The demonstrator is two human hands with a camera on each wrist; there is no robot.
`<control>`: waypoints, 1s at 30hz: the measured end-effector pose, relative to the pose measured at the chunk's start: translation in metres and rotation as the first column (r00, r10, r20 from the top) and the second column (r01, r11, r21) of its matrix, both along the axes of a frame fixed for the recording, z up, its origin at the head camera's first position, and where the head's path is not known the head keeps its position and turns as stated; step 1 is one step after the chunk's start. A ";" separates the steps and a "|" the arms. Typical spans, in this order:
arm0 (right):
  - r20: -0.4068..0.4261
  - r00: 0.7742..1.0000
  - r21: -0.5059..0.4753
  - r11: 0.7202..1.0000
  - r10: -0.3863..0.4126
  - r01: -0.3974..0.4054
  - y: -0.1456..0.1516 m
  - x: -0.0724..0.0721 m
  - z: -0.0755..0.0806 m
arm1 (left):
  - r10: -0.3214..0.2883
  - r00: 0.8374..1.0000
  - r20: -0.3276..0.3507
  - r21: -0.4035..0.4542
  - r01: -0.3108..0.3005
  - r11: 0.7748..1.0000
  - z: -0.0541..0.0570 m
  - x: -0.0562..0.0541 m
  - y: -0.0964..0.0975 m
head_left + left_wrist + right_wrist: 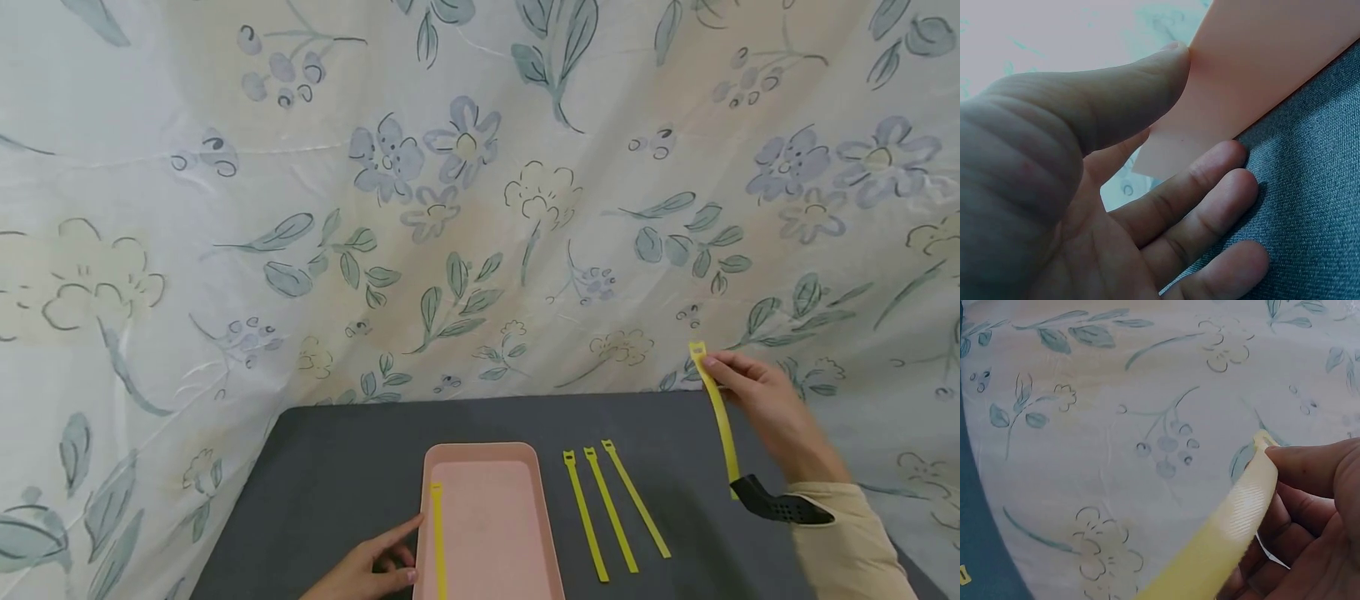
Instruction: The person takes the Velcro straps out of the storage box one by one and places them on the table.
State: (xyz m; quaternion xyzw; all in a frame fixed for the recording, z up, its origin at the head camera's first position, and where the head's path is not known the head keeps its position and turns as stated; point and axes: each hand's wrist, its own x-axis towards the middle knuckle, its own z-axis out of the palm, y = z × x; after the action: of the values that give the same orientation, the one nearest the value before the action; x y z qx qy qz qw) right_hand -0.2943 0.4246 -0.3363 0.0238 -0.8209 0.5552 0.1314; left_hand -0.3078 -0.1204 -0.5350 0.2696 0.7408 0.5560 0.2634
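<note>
Between thumb and fingers my right hand (772, 408) pinches the slotted head of a yellow hook-and-loop cable tie (718, 408), raised above the table's right side. In the right wrist view the tie's ribbed strip (1235, 512) hangs down from the fingertips. My left hand (369, 565) touches the left side of a pink tray (491, 533), its fingers relaxed. The left wrist view has the thumb (1147, 87) against the tray's wall and the other fingertips close beside it. One yellow tie (438, 533) lies lengthwise along the tray's left side.
Three more yellow ties (585, 512) lie side by side on the dark grey table (352, 467), right of the tray. Behind the table hangs a white floral curtain (480, 208). A black strap (780, 504) sits at my right wrist, over a beige sleeve.
</note>
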 end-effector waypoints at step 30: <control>0.430 0.900 0.228 0.973 -0.080 -0.023 0.011 -0.046 -0.113 | 0.014 1.000 0.012 0.002 -0.014 1.000 -0.002 0.000 0.000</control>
State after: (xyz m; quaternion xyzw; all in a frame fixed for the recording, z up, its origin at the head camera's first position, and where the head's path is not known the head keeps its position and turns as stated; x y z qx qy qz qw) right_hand -0.3404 0.4361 -0.4490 -0.0981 -0.8878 0.4467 -0.0510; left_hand -0.3082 -0.1207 -0.5372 0.2612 0.7405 0.5603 0.2635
